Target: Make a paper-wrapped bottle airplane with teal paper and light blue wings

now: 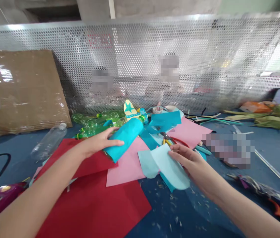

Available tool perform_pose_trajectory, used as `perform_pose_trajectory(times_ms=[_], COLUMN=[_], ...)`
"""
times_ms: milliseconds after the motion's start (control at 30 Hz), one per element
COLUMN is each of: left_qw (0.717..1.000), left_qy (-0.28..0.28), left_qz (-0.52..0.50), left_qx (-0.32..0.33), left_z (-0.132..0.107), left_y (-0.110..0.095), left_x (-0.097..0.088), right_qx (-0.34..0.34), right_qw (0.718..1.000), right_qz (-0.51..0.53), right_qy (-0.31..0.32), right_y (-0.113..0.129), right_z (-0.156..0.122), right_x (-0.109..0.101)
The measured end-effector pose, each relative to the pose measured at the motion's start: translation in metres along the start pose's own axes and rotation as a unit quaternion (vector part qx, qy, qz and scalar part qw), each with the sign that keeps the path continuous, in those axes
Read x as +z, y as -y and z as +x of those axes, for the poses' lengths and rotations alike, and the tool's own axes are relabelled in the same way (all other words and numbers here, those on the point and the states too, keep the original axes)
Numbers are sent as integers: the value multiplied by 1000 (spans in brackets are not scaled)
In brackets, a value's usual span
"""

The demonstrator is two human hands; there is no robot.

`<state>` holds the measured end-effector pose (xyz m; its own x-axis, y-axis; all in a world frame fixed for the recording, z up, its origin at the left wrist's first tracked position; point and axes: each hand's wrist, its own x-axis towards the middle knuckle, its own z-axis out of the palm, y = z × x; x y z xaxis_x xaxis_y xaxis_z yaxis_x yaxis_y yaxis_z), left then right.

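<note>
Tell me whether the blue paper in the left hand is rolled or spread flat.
Rolled: the blue paper curves into a tube shape, held in the left hand.

Held in the left hand [106, 138] as a bright blue roll [127, 137], near centre toward seven o'clock, slanting up to one o'clock. Pinched in the right hand [187, 157] toward five o'clock as pale blue paper [171, 167], cut round-ended.

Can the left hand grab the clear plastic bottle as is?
Probably not: the left hand is taken up holding the blue-wrapped cylinder. Once freed, likely yes; the clear plastic bottle lies uncovered.
</note>
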<state>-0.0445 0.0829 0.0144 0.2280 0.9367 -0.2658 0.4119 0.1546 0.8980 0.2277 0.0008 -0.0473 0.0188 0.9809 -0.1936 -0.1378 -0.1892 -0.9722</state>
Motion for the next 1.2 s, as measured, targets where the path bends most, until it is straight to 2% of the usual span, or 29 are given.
perform_pose_trajectory(times_ms=[100,200,300,400,467,500,533,633,700,800,867,933,1067,1200], left_qw=[991,972,940,892,878,880,891,929,931,886,855,842,820,767], left_qy=[-61,-75,-94,-141,-152,-137,-92,29,49,75,74,61,15,-67], left_qz=[117,214,319,396,377,348,317,235,239,351,414,446,474,515], left_qx=[32,61,80,163,252,292,312,284,271,295,303,298,319,378], left_z=[5,12,16,14,9,6,3,-3,-3,2,4,4,8,17], left_y=[4,11,12,8,6,6,8,21,32,45,48,49,54,65], left_x=[-18,-28,-29,-12,10,23,37,71,83,87,84,82,80,80], right_qx=[-37,-72,-87,-100,-109,-116,-125,-172,-213,-271,-296,-310,-322,-339], right_qw=[998,995,993,993,990,986,981,949,919,873,848,830,806,796], right_qz=[-16,-30,-31,-54,-91,-115,-145,-251,-318,-386,-420,-449,-488,-495], right_qy=[-39,-66,-69,-39,1,22,42,80,98,124,126,116,94,82], right_y=[-1,-2,-2,-4,-7,-8,-10,-16,-20,-25,-27,-28,-27,-26], right_z=[7,15,23,27,29,29,28,26,24,21,20,20,23,27], right_x=[-7,-15,-23,-25,-23,-20,-17,-7,-1,5,5,2,-6,-9])
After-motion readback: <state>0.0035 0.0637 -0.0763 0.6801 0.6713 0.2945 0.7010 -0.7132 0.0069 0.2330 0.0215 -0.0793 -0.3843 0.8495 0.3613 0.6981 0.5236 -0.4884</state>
